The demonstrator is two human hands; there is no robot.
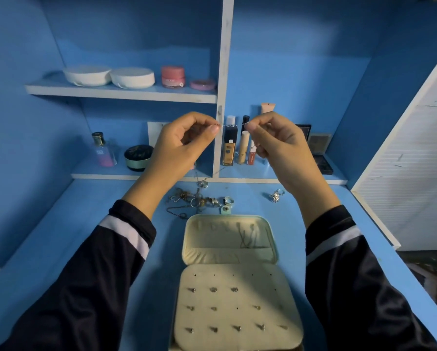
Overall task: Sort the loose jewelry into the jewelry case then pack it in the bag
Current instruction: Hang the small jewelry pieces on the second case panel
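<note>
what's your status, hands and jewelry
Both raised: left hand, right hand each pinching the thin necklace. Open jewelry case below, studs seated. Behind it loose pile, not in the way.

Jewelry case (pixel 283 300): cream padded lining, soft and matt, like faux suede. Studs (pixel 213 290) in it: metal, small dull glints. Loose jewelry (pixel 197 200) and necklace (pixel 202 184): thin metal, silvery and brassy, shiny in spots. Desk (pixel 90 224): blue painted board, smooth, low sheen. Sleeves (pixel 93 287): dark slick cloth, slightly glossy; white stripe matt. Perfume bottle (pixel 102 149): clear glass, gold metallic cap. Cabinet door (pixel 415 173): white, finely ribbed, scuffed.
</note>
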